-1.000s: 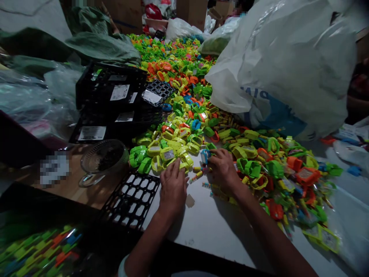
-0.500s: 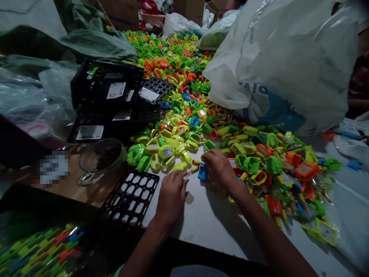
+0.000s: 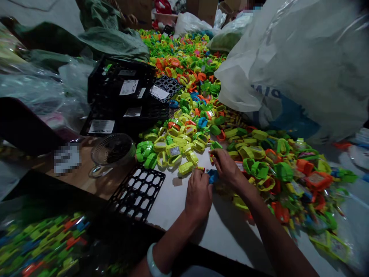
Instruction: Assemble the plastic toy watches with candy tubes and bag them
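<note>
My left hand (image 3: 198,194) is closed, with a small yellow-and-red tube (image 3: 201,168) showing at its fingertips. Its fingers also meet the edge of a blue plastic toy watch (image 3: 212,176) lying between my hands. My right hand (image 3: 227,167) pinches another small red-and-yellow tube (image 3: 211,158) just above that blue piece; its fingers partly cover the tube. Yellow and green toy watches (image 3: 174,151) are heaped beyond my left hand. A larger mixed pile of green, yellow and orange ones (image 3: 284,172) lies to the right of my right hand.
A black lattice tray (image 3: 141,192) lies left of my hands, beside a glass cup (image 3: 112,152) with dark contents. Stacked black crates (image 3: 121,90) stand behind it. A large white bag (image 3: 288,57) bulges at the right. Lower left are more bagged coloured pieces (image 3: 49,246).
My left hand has moved right, close to the blue toy watch and my right hand. The view has shifted, so the surroundings appear farther right. A pale bracelet now shows on my left wrist.
</note>
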Motion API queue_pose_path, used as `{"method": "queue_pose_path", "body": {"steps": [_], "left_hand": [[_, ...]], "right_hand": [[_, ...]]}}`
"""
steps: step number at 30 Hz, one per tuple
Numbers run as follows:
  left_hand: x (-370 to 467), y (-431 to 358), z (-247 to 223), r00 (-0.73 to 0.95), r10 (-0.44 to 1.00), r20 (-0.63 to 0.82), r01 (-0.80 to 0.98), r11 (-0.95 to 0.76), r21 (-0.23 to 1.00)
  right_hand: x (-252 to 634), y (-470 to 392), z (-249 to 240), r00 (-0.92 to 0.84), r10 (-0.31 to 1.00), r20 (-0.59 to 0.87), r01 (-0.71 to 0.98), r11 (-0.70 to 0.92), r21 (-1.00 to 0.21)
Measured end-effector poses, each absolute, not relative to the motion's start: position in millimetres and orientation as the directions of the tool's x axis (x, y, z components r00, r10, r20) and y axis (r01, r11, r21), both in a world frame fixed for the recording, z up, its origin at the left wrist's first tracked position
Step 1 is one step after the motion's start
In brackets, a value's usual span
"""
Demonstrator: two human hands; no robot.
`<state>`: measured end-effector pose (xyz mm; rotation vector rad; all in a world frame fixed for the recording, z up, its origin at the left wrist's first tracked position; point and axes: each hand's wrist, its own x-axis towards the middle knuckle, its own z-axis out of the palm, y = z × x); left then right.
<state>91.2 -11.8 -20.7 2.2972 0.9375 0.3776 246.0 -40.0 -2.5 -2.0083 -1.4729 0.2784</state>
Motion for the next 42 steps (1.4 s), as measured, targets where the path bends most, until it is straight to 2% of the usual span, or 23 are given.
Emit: {"method": "queue_pose_path", "body": {"steps": [3, 6, 8, 10, 14, 16, 18, 21, 23, 26, 29, 31, 33, 35, 37, 40, 42], "left_hand": [[63, -6, -17, 0.695, 0.713, 0.092, 0.491, -0.564, 0.664], [34, 4, -17, 0.620, 0.763, 0.184, 0.508, -0.568, 0.647], [21, 9, -18, 0.578, 0.796, 0.183, 0.514, -0.529, 0.675], [16, 12, -19, 0.566, 0.816, 0.120, 0.484, -0.446, 0.753], [19, 14, -19, 0.558, 0.829, 0.030, 0.386, -0.291, 0.876], [23, 14, -17, 0.555, 0.831, 0.025, 0.346, -0.258, 0.902], [27, 15, -15, 0.562, 0.827, 0.014, 0.329, -0.240, 0.913], [29, 17, -13, 0.600, 0.800, -0.005, 0.354, -0.260, 0.899], [29, 19, -12, 0.639, 0.768, -0.031, 0.400, -0.297, 0.867], [28, 20, -10, 0.696, 0.711, -0.101, 0.456, -0.328, 0.827], [29, 18, -6, 0.702, 0.701, -0.122, 0.432, -0.283, 0.856], [31, 16, -4, 0.674, 0.732, -0.104, 0.362, -0.204, 0.910], [35, 13, -4, 0.650, 0.755, -0.086, 0.250, -0.106, 0.962], [39, 10, -5, 0.652, 0.754, -0.080, 0.156, -0.030, 0.987], [43, 7, -6, 0.664, 0.741, -0.100, 0.117, 0.029, 0.993], [46, 3, -5, 0.637, 0.756, -0.154, 0.123, 0.098, 0.988], [46, 3, -3, 0.601, 0.774, -0.198, 0.176, 0.114, 0.978]], "right_hand": [[230, -44, 1, 0.333, 0.937, 0.107, 0.864, -0.258, -0.432], [206, -37, 1, 0.427, 0.904, -0.018, 0.855, -0.410, -0.316], [191, -31, -2, 0.456, 0.888, -0.060, 0.843, -0.453, -0.289], [182, -29, -7, 0.456, 0.887, -0.076, 0.840, -0.457, -0.291], [187, -38, -20, 0.455, 0.891, -0.015, 0.849, -0.438, -0.294], [196, -46, -23, 0.415, 0.909, 0.048, 0.855, -0.371, -0.362], [204, -53, -20, 0.395, 0.915, 0.088, 0.808, -0.300, -0.507], [207, -62, -5, 0.409, 0.909, 0.084, 0.628, -0.213, -0.748], [203, -67, 6, 0.406, 0.911, 0.064, 0.502, -0.164, -0.849], [194, -73, 13, 0.349, 0.932, 0.096, 0.478, -0.089, -0.874], [185, -77, 6, 0.310, 0.946, 0.094, 0.478, -0.069, -0.876], [177, -80, 0, 0.365, 0.930, 0.033, 0.329, -0.096, -0.940], [168, -84, -3, 0.421, 0.906, -0.046, 0.099, -0.097, -0.990], [159, -87, -4, 0.434, 0.894, -0.110, -0.099, -0.074, -0.992], [151, -89, -4, 0.429, 0.892, -0.141, -0.207, -0.054, -0.977], [149, -92, -3, 0.419, 0.898, -0.135, -0.225, -0.041, -0.973], [154, -95, -2, 0.439, 0.891, -0.118, -0.142, -0.060, -0.988]]}}
